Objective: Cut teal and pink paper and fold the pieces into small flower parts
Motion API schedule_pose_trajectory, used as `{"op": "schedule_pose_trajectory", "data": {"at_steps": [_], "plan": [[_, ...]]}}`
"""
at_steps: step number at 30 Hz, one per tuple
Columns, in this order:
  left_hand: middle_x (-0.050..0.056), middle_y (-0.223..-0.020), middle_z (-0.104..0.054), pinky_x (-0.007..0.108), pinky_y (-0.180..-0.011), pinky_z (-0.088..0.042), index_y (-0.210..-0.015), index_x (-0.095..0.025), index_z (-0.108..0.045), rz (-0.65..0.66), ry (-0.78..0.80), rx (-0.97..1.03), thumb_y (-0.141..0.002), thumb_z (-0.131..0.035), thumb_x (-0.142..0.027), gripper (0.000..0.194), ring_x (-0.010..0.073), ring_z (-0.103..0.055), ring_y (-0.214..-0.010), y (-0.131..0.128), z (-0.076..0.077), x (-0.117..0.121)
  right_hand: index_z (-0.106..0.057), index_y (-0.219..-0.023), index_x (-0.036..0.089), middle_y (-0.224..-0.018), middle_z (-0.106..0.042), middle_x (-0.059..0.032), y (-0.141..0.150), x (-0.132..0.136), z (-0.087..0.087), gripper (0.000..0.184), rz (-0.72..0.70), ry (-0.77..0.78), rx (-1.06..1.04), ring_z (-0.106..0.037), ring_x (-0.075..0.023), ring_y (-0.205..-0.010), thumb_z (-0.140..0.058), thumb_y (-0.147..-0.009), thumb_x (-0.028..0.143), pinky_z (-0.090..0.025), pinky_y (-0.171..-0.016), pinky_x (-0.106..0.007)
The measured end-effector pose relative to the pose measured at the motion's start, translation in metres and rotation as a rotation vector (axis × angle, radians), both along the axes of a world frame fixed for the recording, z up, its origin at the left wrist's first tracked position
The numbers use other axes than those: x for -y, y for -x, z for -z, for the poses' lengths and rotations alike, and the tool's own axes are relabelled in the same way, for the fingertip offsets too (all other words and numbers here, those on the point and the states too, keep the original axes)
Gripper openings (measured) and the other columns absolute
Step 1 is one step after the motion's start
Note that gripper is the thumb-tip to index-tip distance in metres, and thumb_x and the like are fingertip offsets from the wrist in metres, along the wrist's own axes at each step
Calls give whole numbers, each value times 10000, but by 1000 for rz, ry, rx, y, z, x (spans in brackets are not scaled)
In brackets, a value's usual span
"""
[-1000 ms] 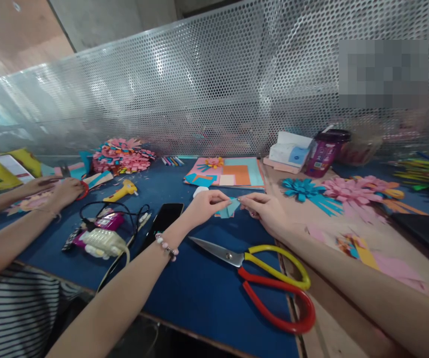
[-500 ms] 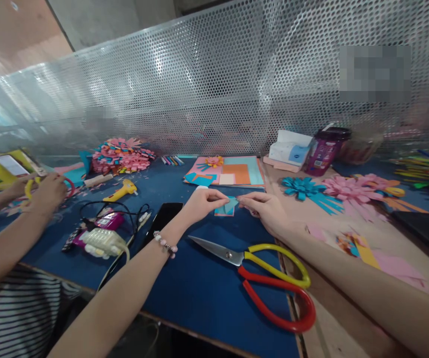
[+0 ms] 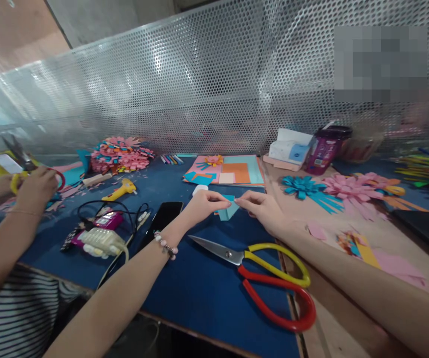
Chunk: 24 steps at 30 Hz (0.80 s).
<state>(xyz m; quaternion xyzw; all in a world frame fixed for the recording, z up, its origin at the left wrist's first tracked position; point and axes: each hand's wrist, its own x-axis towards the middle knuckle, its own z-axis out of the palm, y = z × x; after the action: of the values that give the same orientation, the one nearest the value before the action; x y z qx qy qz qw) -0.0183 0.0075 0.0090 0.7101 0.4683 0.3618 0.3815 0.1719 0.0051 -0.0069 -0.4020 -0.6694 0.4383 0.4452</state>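
Note:
A small light-blue piece of paper [image 3: 228, 211], partly folded, is held up between my two hands over the blue tabletop. My left hand [image 3: 207, 205], with a beaded bracelet on its wrist, pinches the paper's left edge. From the other side, the thumb and fingers of my right hand [image 3: 258, 207] close on its right corner. Large scissors [image 3: 233, 256] with one yellow and one red handle lie on the table just below my hands. A white rounded object [image 3: 200, 189] shows behind my left hand; its kind is unclear.
Behind lie stacked coloured sheets [image 3: 237, 171]. Paper flowers [image 3: 349, 191] and a purple cup [image 3: 324, 149] stand right. On the left are a phone [image 3: 165, 217], tangled cables [image 3: 112, 209], a yellow glue gun [image 3: 122, 190] and a flower pile [image 3: 122, 156]. A co-worker's hands [image 3: 35, 191] hold scissors.
The light-blue paper has turned and opened out between my fingers, its lower part now hanging down. My hands have barely moved. At left, the co-worker's scissors have swung up into view.

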Motion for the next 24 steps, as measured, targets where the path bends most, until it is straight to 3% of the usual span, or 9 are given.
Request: {"op": "schedule_pose_trajectory", "data": {"at_steps": [6,12,17,24], "plan": [[50,-710,-671,246,-571,-412,-781,-151,-712,-20,-5,1,-672,-620,-395,282,146,-556,-660,-1,-1,1,-598,-733,169,-591,-473,24,2,-3,4,362,-5,1,-10,-387,-83,-521,-585,-694,529,-316,-461,-212],[44,-678,-666,253,-575,-431,-743,-162,-717,-32,1,-27,-664,-625,-386,255,147,-560,-645,-3,-1,3,-612,-701,166,-558,-485,22,3,1,-4,378,33,-50,94,-377,-82,-491,-596,-674,543,-276,-436,-220],[44,-730,-687,265,-642,-453,-774,-162,-721,-55,-13,12,-662,-632,-399,276,166,-588,-714,-2,-1,1,-596,-762,170,-548,-420,45,4,0,-3,371,-20,21,43,-384,-76,-475,-584,-694,535,-301,-421,-208],[46,-793,-704,289,-738,-448,-774,-167,-724,-111,-19,45,-651,-642,-370,251,193,-605,-800,-2,-3,3,-540,-603,167,-484,-448,40,4,-6,5,402,-22,-36,154,-413,-79,-453,-580,-685,558,-290,-415,-209]]}}
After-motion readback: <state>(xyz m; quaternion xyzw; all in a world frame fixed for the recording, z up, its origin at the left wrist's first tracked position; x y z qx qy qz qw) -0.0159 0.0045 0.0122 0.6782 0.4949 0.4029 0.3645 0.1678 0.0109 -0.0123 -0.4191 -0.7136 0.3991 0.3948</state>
